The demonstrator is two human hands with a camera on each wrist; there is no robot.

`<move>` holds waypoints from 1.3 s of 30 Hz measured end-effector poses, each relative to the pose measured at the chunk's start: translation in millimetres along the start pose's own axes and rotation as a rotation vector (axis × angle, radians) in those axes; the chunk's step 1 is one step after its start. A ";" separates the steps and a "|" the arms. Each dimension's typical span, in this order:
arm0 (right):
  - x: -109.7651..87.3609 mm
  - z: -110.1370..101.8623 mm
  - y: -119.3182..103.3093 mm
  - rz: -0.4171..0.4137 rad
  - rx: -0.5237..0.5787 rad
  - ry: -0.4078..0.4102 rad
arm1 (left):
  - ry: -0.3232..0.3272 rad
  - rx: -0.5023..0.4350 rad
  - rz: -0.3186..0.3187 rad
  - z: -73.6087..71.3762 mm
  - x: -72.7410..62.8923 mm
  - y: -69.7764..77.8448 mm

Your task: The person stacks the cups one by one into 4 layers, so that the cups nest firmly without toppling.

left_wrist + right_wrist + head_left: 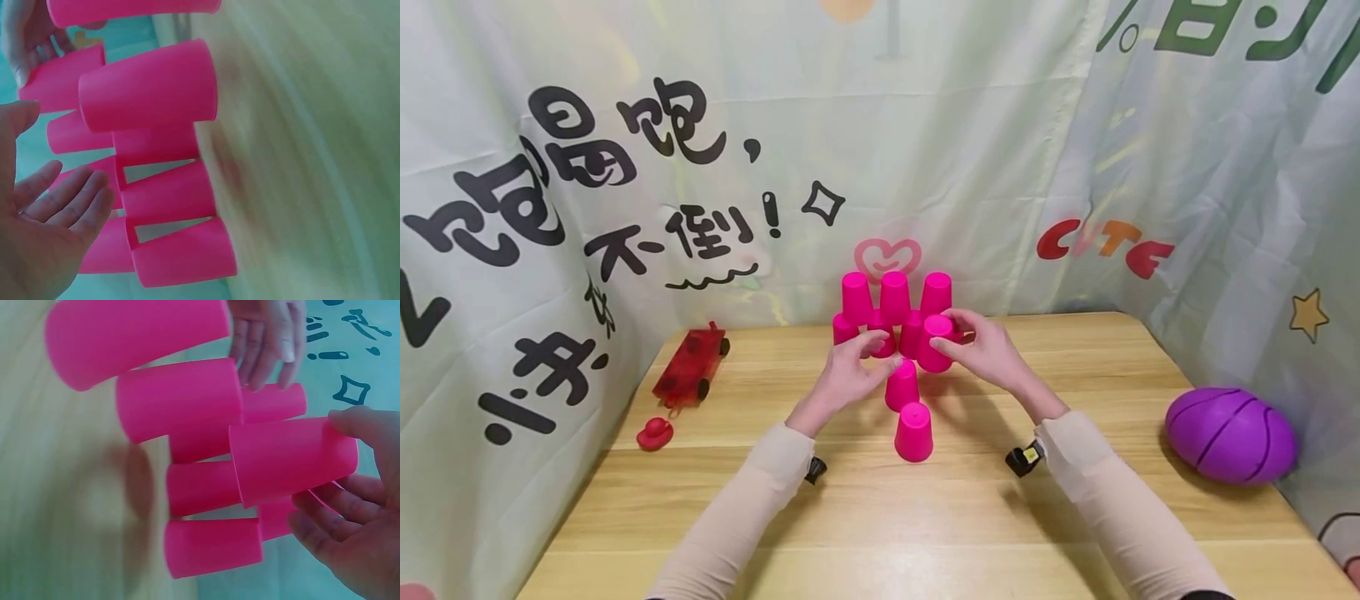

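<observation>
My right hand (988,348) holds an upside-down pink cup (294,459) between thumb and fingers, raised in front of the stack's right part. My left hand (53,219) has its fingers spread beside the stack's left part, with nothing between thumb and fingers. The stack has a bottom row of pink cups (169,192), partly hidden by the hands in the head view. Three upturned cups (894,298) stand in a second row on it. Toward me, a nearer cup (913,432) and one just behind it (902,386) stand upside down on the table.
A red toy car (692,367) and a small red hat-shaped piece (655,433) lie on the left of the wooden table (865,517). At the right edge sits a purple ball (1231,435). A printed curtain (970,167) hangs close behind the stack.
</observation>
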State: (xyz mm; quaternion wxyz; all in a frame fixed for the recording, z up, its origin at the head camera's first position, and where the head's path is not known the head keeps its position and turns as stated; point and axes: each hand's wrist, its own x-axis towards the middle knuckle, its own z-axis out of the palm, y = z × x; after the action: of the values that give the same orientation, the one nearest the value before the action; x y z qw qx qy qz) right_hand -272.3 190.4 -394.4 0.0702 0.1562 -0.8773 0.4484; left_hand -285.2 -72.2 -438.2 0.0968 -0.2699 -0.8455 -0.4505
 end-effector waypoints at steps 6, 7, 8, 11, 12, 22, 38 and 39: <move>11.3 -4.1 -11.4 -0.005 -0.001 0.007 | -0.074 0.046 0.011 8.0 -6.4 -3.5; 12.9 -4.7 -13.0 -0.005 -0.003 0.010 | -0.084 0.059 0.012 9.4 -7.2 -4.3; 14.4 -5.2 -14.7 -0.003 -0.003 0.013 | -0.093 0.071 0.008 10.6 -8.0 -4.9; 19.1 -6.8 -19.8 -0.005 -0.002 0.013 | -0.112 0.095 -0.007 14.0 -9.3 -6.6; 20.7 -7.4 -21.3 -0.006 0.000 0.012 | -0.117 0.098 -0.008 15.0 -9.4 -7.1; 35.0 -14.9 -37.3 -0.047 0.012 0.022 | -0.160 0.100 -0.001 20.7 -10.4 -9.3; 60.8 -31.2 -52.8 -0.043 0.023 0.070 | -0.172 0.090 -0.063 21.9 -11.9 -6.6; 62.6 -32.1 -53.5 -0.041 0.020 0.077 | -0.171 0.091 -0.061 22.1 -11.9 -6.7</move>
State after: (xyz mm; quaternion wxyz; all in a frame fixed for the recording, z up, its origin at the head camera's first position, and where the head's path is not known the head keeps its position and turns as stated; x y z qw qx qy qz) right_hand -313.7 173.8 -318.2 0.1113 0.1574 -0.8661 0.4611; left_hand -277.2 -61.6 -460.6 0.0227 -0.2767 -0.8780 -0.3898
